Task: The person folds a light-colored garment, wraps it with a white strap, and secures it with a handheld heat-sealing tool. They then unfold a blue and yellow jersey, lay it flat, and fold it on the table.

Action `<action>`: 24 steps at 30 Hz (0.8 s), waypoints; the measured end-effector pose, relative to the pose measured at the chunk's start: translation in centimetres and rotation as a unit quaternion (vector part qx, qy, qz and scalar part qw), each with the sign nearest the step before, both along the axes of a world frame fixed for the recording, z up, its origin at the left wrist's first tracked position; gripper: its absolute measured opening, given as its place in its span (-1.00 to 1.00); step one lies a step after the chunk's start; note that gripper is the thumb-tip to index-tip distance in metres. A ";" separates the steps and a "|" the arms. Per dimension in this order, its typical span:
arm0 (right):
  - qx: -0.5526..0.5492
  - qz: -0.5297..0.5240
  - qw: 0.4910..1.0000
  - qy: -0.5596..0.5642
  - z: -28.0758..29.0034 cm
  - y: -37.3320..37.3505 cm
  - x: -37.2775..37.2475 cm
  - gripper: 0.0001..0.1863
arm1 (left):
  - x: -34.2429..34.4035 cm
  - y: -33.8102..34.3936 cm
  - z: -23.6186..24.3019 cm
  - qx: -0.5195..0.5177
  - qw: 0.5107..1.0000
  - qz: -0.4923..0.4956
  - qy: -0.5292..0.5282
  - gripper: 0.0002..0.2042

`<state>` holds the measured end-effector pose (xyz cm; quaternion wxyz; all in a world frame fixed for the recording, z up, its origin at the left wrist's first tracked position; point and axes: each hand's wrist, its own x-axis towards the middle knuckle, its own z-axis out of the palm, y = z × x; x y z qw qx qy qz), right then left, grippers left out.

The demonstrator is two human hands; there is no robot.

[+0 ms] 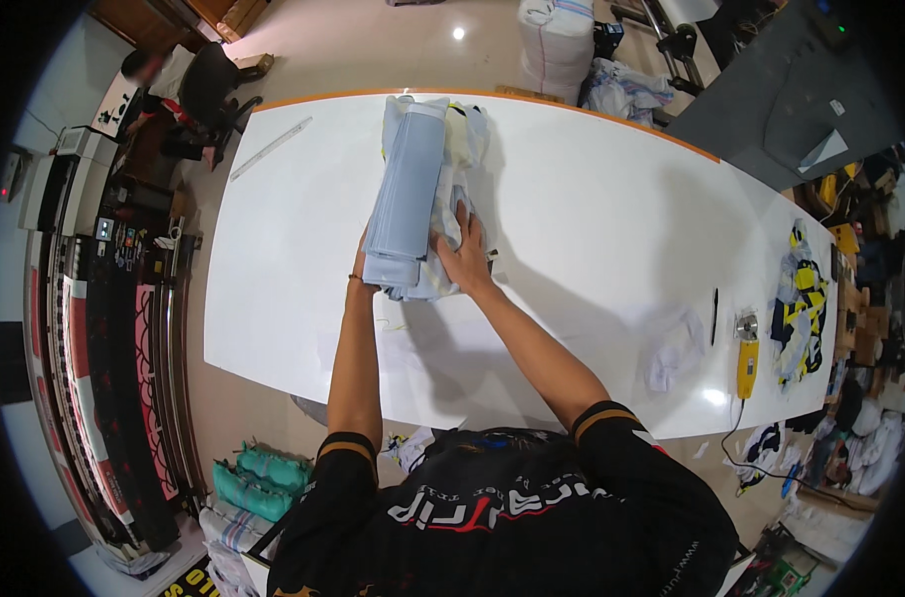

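Note:
A long stack of folded grey-blue fabric pieces (pixel 404 189) lies on the white table, its length running away from me. White, yellow and black printed fabric (pixel 464 134) shows beneath it and along its right side. My left hand (pixel 360 261) is against the stack's near left side, its fingers mostly hidden by the fabric. My right hand (pixel 462 261) rests on the light fabric at the right side, thumb and fingers spread apart. The bundle sits between the two hands.
On the white table (pixel 592 259) are a ruler (pixel 271 149) at far left, a black pen (pixel 714 316), a yellow corded electric cutter (pixel 747 363), a white scrap (pixel 676 350) and patterned offcuts (pixel 803 313) at right. A large printer (pixel 94 348) stands left; a person sits beyond.

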<state>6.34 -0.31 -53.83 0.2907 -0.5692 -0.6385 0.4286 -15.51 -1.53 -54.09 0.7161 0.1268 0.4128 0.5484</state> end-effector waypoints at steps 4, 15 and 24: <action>0.001 -0.005 0.999 0.043 -0.2 5.4 -0.1 -0.11 | -2.0 4.6 -2.0 0.023 0.999 -0.031 -0.005 -0.51; 0.023 -0.020 0.954 -0.298 -3.9 7.5 5.6 -0.69 | -7.4 -1.5 -2.4 0.048 0.829 0.256 0.494 -0.70; -0.140 -0.103 0.981 0.088 -0.9 -4.7 17.5 -0.73 | -8.3 -23.8 -2.5 -0.178 0.610 0.158 0.755 -0.58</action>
